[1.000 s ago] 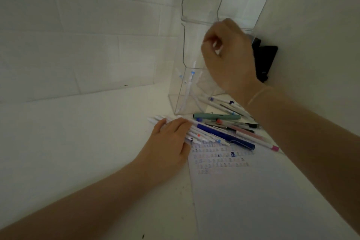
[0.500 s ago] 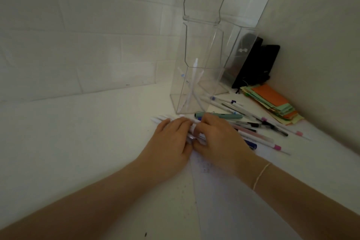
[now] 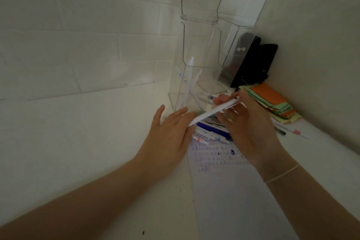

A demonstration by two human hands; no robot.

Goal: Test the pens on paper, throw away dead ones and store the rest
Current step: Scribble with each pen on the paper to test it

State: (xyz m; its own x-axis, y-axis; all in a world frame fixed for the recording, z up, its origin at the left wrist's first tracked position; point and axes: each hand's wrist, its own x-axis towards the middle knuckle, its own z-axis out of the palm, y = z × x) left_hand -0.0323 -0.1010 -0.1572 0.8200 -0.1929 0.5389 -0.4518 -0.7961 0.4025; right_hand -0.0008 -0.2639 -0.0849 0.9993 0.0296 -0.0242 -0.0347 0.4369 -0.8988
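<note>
My right hand (image 3: 247, 124) holds a white pen (image 3: 212, 112) by its far end, lifted above the pile of pens (image 3: 212, 132), tip pointing left. My left hand (image 3: 169, 134) lies flat with straight fingers just left of the pile, its fingertips close to the pen's tip. A white sheet of paper (image 3: 233, 191) with rows of small ink marks lies below the pile. Behind it stands a tall clear plastic holder (image 3: 196, 60) with a few white pens inside.
A stack of orange and green sticky notes (image 3: 272, 103) lies at the right by the wall. A black box (image 3: 251, 62) stands in the corner behind the clear holder. More pens (image 3: 292, 131) lie loose to the right. White walls close in behind and right.
My right hand came down from the clear holder to the pile, picked up a white pen and lifted it. My left hand stayed beside the pile with its fingers spread a little more.
</note>
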